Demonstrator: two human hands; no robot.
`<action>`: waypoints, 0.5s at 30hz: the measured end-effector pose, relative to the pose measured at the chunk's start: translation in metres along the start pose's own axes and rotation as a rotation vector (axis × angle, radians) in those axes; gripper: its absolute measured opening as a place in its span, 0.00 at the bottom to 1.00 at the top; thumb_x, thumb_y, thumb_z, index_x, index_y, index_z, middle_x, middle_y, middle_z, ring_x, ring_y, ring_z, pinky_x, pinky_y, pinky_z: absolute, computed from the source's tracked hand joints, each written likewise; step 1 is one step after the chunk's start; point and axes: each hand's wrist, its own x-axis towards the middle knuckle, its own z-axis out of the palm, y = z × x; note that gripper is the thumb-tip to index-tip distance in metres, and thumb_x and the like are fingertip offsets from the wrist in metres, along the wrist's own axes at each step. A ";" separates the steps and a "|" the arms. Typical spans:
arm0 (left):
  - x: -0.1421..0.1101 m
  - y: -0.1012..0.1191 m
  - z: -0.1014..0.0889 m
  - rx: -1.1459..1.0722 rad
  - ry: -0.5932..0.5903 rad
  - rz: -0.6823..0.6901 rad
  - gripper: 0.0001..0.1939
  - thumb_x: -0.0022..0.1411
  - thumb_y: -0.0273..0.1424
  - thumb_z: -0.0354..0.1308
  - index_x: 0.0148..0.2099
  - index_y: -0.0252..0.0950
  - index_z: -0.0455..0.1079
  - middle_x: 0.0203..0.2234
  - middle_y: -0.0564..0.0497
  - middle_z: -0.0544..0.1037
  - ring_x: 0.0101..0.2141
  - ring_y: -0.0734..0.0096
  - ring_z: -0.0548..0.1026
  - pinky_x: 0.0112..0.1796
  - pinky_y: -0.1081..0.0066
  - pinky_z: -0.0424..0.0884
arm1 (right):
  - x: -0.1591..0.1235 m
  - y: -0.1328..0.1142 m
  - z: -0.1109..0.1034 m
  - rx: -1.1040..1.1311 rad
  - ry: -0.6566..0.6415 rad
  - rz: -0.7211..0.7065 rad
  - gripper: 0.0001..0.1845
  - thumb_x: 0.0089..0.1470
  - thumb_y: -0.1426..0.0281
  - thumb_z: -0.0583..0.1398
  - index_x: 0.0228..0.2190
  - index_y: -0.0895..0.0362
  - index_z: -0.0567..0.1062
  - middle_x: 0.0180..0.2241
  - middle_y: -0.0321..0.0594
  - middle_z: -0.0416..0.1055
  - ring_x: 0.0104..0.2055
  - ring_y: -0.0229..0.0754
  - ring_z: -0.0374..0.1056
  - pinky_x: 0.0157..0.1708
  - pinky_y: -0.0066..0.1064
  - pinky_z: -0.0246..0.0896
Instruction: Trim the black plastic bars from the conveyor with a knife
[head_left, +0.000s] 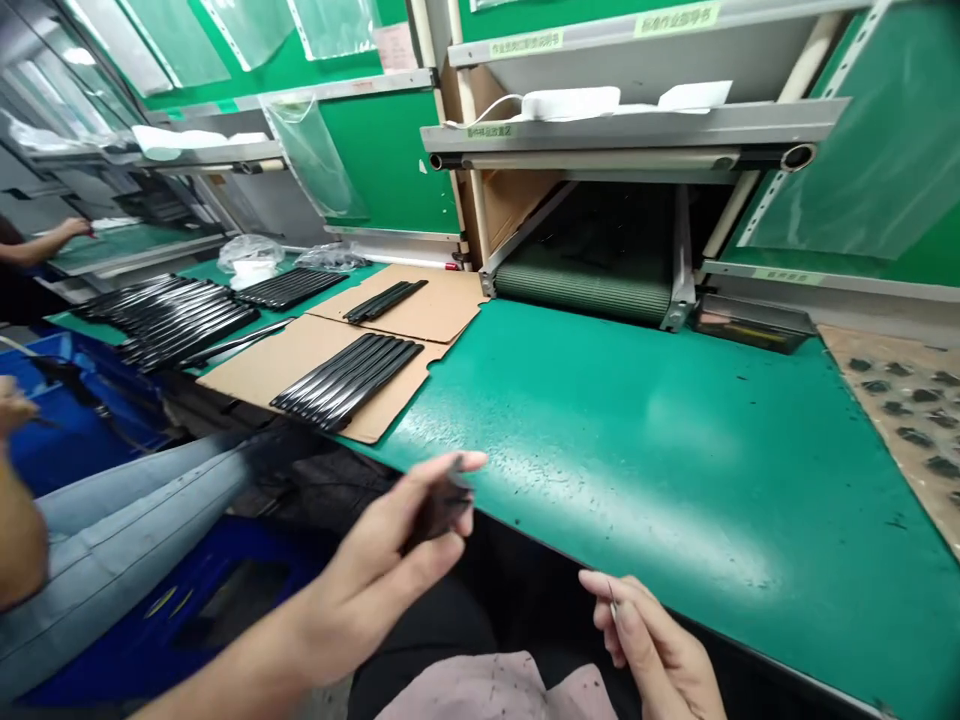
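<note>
My left hand (375,560) is raised just off the front edge of the green work table (600,430). Its fingers curl round a small dark, thin-looking piece (444,505), partly hidden and blurred. Lower and to the right, my right hand (656,645) is closed in a pinch on a very thin sliver-like thing (613,597), too small to name. The two hands are apart. Beyond the left hand, several glossy black strips (352,375) lie side by side on a cardboard sheet (251,375).
More black strips (382,300) lie further back, with a large pile (172,315) at left. A conveyor belt (585,285) meets the table's back, beside a dark tray (754,322). Dark small pieces dot a brown sheet (885,400) at right. A co-worker's legs (135,520) are at left.
</note>
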 end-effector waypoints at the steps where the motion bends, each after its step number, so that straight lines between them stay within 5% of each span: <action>1: -0.010 -0.011 0.011 0.015 0.003 -0.076 0.25 0.70 0.32 0.50 0.67 0.43 0.54 0.45 0.46 0.73 0.38 0.70 0.73 0.42 0.72 0.70 | 0.003 -0.002 0.002 -0.001 -0.058 -0.014 0.17 0.63 0.55 0.58 0.45 0.49 0.80 0.32 0.41 0.73 0.31 0.43 0.69 0.31 0.30 0.67; 3: -0.022 -0.032 0.033 0.006 -0.012 -0.160 0.23 0.70 0.35 0.49 0.65 0.44 0.57 0.49 0.47 0.73 0.39 0.69 0.72 0.43 0.70 0.69 | 0.006 -0.006 0.007 -0.016 -0.132 -0.020 0.15 0.65 0.58 0.57 0.48 0.47 0.79 0.35 0.40 0.73 0.35 0.41 0.70 0.35 0.29 0.67; 7: -0.034 -0.055 0.058 -0.071 -0.139 -0.158 0.16 0.70 0.39 0.48 0.55 0.39 0.66 0.39 0.50 0.74 0.36 0.70 0.70 0.39 0.71 0.65 | 0.011 -0.015 0.017 -0.045 -0.228 0.014 0.14 0.66 0.60 0.57 0.49 0.46 0.77 0.37 0.38 0.73 0.38 0.40 0.68 0.40 0.27 0.66; 15: -0.034 -0.063 0.045 -0.160 -0.191 0.006 0.20 0.70 0.42 0.48 0.56 0.38 0.68 0.40 0.47 0.70 0.40 0.67 0.68 0.42 0.69 0.64 | 0.020 -0.028 0.033 0.004 -0.441 0.031 0.14 0.67 0.63 0.57 0.52 0.41 0.75 0.41 0.35 0.73 0.42 0.38 0.68 0.42 0.25 0.65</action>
